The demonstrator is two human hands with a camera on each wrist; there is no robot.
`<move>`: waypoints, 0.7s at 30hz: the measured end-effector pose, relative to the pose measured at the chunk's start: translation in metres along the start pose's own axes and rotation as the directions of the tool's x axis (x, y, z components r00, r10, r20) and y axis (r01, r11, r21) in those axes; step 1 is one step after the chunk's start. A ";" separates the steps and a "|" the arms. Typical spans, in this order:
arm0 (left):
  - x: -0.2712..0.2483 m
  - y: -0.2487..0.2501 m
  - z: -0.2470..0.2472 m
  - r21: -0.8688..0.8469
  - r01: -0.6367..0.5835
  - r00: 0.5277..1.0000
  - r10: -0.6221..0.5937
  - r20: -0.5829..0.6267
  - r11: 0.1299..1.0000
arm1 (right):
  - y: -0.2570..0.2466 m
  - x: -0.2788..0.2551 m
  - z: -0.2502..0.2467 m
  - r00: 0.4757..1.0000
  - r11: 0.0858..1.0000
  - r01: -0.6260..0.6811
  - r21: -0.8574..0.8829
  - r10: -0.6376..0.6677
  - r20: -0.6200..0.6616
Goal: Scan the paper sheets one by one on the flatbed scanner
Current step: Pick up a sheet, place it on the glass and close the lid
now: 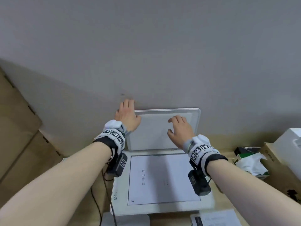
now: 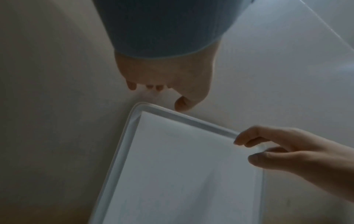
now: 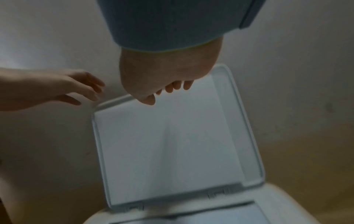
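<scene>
The white flatbed scanner [image 1: 162, 208] stands before me with its lid [image 1: 153, 136] raised against the wall. A paper sheet [image 1: 162, 180] with faint print lies flat on the glass. My left hand [image 1: 129, 112] is at the lid's top left corner, fingers straight up along the wall, thumb by the rim. In the left wrist view the thumb of the left hand [image 2: 172, 78] hovers just above the lid [image 2: 182, 166] corner. My right hand [image 1: 179, 127] hangs in front of the lid's white inner face, fingers loosely bent, holding nothing. The right wrist view shows the right hand [image 3: 166, 72] over the lid [image 3: 172, 144].
Flattened cardboard boxes [image 1: 19, 128] lean at the left. A brown box [image 1: 276, 167], a crumpled white-and-green bag [image 1: 250, 162] and a white device [image 1: 290, 139] crowd the right. More printed sheets [image 1: 218, 217] lie at the front right. A black cable [image 1: 97, 203] runs along the scanner's left side.
</scene>
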State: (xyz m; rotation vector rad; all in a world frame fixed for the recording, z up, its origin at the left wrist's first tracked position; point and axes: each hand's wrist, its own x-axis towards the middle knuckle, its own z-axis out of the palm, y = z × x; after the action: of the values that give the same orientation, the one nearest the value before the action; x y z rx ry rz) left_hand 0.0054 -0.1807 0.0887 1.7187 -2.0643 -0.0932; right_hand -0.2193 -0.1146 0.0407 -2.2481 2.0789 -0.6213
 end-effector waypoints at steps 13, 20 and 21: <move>-0.063 0.007 -0.015 0.082 -0.026 0.620 -0.048 0.783 0.996 | -0.042 -0.013 -0.016 0.822 0.996 0.025 -0.082 0.026 0.568; -0.155 -0.027 0.050 0.128 -0.257 0.532 0.030 0.846 0.958 | -0.034 -0.102 0.044 0.688 0.983 0.172 -0.066 -0.072 0.722; -0.167 -0.032 0.061 0.136 -0.295 0.543 0.049 0.838 0.946 | -0.030 -0.117 0.055 0.696 0.980 0.190 -0.066 -0.086 0.713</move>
State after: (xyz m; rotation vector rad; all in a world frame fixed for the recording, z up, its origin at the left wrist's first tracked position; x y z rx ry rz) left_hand 0.0324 -0.0434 -0.0255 1.7859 -3.0508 -0.7423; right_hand -0.1784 -0.0129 -0.0334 -2.2025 1.5862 0.3827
